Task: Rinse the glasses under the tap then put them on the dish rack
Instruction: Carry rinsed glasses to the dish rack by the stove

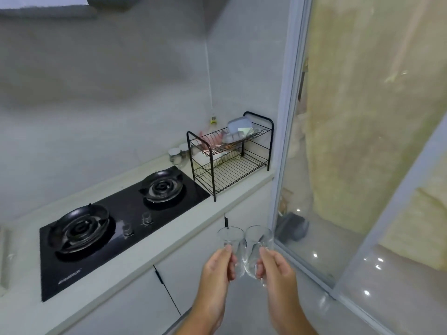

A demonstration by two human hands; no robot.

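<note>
The left hand (219, 264) gripped the left glass (231, 240) with thumb and fingers curled round its lower half, and the right hand (275, 267) held the right glass (257, 240) the same way. Both glasses were upright in the air before the cabinet fronts (135, 310), their sides touching. That contact looked like the first risk: a knock between the 2 could chip a rim, and if they were wet, which could not be told, either might slip onto the hard floor. The right glass was also near the frame of the sliding glass door (338, 165). The dish rack (229, 153) stood well apart at the far end of the pale counter (217, 204), its upper tier crowded, so a careless placing there could tip something. A black hob (116, 226) with 2 burners lay between, small jars (177, 154) beside the rack. No tap was in view.
</note>
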